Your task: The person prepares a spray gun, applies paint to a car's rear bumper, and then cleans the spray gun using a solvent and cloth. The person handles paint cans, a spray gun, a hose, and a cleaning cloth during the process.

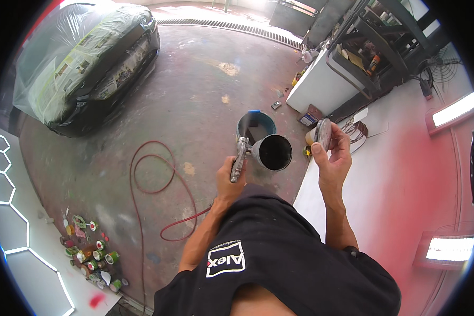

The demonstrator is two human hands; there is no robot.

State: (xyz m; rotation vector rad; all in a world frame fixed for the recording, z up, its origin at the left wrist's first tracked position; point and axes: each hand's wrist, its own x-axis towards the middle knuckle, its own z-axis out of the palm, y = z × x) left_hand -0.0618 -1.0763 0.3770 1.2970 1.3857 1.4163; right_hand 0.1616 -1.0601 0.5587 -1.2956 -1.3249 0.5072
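Observation:
My left hand (229, 179) grips a silver spray gun (239, 158), which has a dark paint cup (273, 152) with its open top facing up. A faint pale spray shows at the gun's front, over a teal bucket (258, 121) on the floor. My right hand (333, 160), to the right of the cup, holds a round grey lid-like piece (323, 134) between thumb and fingers, apart from the gun.
A car (89, 68) wrapped in plastic and masking stands upper left. A red hose (171, 174) loops on the floor. Tape rolls (97, 253) cluster lower left. A cluttered dark rack (361, 58), a white box (310, 84) and wall lamps (453, 110) line the right.

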